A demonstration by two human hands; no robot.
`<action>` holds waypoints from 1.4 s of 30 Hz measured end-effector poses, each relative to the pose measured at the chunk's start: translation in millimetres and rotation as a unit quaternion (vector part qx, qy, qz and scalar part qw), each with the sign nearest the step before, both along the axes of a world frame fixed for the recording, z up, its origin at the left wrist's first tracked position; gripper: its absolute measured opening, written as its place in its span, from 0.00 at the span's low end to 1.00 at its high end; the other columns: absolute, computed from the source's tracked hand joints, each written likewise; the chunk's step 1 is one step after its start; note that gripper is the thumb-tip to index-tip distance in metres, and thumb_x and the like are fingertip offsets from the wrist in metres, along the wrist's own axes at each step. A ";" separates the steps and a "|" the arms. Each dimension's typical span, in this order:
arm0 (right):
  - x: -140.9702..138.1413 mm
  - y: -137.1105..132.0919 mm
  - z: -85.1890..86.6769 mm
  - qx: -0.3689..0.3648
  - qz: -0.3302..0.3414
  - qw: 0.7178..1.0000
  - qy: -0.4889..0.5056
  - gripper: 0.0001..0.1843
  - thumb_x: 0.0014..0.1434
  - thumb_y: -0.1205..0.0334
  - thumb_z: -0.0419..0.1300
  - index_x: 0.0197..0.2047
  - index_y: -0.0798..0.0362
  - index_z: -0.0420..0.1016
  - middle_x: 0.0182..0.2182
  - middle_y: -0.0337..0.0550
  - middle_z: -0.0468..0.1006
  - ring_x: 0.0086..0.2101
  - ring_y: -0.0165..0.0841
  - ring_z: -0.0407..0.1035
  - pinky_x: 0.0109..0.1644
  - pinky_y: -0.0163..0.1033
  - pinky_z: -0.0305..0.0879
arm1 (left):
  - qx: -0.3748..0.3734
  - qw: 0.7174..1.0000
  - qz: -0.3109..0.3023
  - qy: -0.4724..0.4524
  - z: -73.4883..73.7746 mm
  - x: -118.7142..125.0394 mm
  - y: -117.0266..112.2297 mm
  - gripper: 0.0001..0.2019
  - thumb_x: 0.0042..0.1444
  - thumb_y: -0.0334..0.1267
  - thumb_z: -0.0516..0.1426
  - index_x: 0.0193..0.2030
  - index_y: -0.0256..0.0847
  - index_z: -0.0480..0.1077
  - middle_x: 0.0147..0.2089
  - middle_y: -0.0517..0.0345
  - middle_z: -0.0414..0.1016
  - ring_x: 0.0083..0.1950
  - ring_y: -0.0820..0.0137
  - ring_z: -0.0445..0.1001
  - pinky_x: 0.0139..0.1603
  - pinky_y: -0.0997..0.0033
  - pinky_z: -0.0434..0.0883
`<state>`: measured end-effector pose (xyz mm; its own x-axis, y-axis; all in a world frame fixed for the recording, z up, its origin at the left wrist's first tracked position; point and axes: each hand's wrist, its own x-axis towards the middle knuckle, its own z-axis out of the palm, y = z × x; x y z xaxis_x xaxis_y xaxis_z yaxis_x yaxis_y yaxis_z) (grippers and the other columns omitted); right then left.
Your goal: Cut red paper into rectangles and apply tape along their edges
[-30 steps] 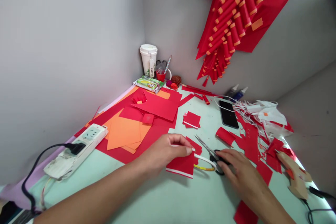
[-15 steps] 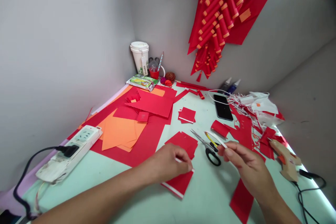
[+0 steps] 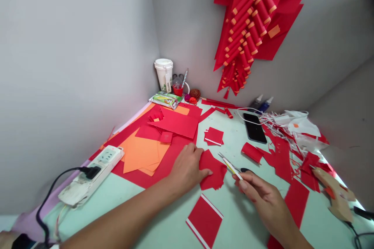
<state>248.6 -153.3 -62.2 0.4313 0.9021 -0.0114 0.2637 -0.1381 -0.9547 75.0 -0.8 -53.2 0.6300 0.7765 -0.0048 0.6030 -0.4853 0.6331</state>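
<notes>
My left hand (image 3: pixel 189 166) rests at the left side of a stack of red paper pieces (image 3: pixel 214 172), its thumb spread over the stack and the other fingers by the upper left edge. In my right hand (image 3: pixel 263 194), a narrow white-and-yellow roll of tape (image 3: pixel 231 166) is pinched between thumb and fingers, seen nearly edge-on. Scissors (image 3: pixel 224 158) lie beneath it, handles mostly hidden by that hand. Closer to me is a red paper square (image 3: pixel 205 221) with white strips along two opposite edges. Beyond the stack sit smaller red squares (image 3: pixel 214 135), the top one with a white strip.
Orange sheets (image 3: pixel 142 151) and red sheets (image 3: pixel 178 122) cover the left side, near a power strip (image 3: pixel 90 177). A phone (image 3: pixel 254 127), red scraps (image 3: pixel 282 159) and a glue gun (image 3: pixel 333 194) lie right. A lidded cup (image 3: pixel 163 76) stands at the back; red paper firecrackers (image 3: pixel 248 35) hang above.
My left hand has left the edge of the near red square and moved up to the stack. My right hand still holds the tape, now over the scissors. The view has shifted.
</notes>
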 end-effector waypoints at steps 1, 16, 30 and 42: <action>0.5 0.1 -2.4 -0.001 0.004 1.000 0.010 0.15 0.59 0.48 0.60 0.41 0.48 0.80 0.32 0.39 0.74 0.30 0.31 0.68 0.33 0.31 0.65 | 0.000 1.000 0.000 -0.003 -3.6 1.5 0.3 0.26 0.44 0.47 0.67 0.50 0.40 0.73 0.47 0.46 0.69 0.51 0.51 0.67 0.48 0.60 0.64; -0.8 0.0 -13.2 0.084 0.027 0.988 -0.126 0.08 0.62 0.56 0.59 0.41 0.46 0.78 0.38 0.41 0.79 0.40 0.34 0.72 0.42 0.32 0.67 | -0.172 0.961 -0.018 -0.215 29.5 -9.6 -10.8 0.13 0.61 0.36 0.52 0.52 0.44 0.65 0.36 0.62 0.67 0.35 0.72 0.66 0.37 0.74 0.65; -9.1 1.4 -8.6 0.172 0.140 0.938 -0.267 0.09 0.64 0.70 0.56 0.45 0.48 0.71 0.35 0.42 0.77 0.38 0.34 0.71 0.44 0.39 0.66 | -0.314 0.918 -0.069 -0.234 37.8 -2.8 -27.2 0.08 0.54 0.40 0.60 0.37 0.37 0.73 0.30 0.61 0.69 0.31 0.74 0.63 0.33 0.75 0.62; -6.8 -0.6 -3.0 0.116 0.160 0.954 -0.227 0.16 0.68 0.64 0.50 0.56 0.43 0.69 0.32 0.38 0.74 0.33 0.32 0.67 0.39 0.37 0.65 | -0.410 0.876 -0.106 -0.229 35.2 -5.8 -20.4 0.14 0.55 0.47 0.61 0.33 0.38 0.67 0.29 0.64 0.63 0.29 0.76 0.58 0.30 0.76 0.57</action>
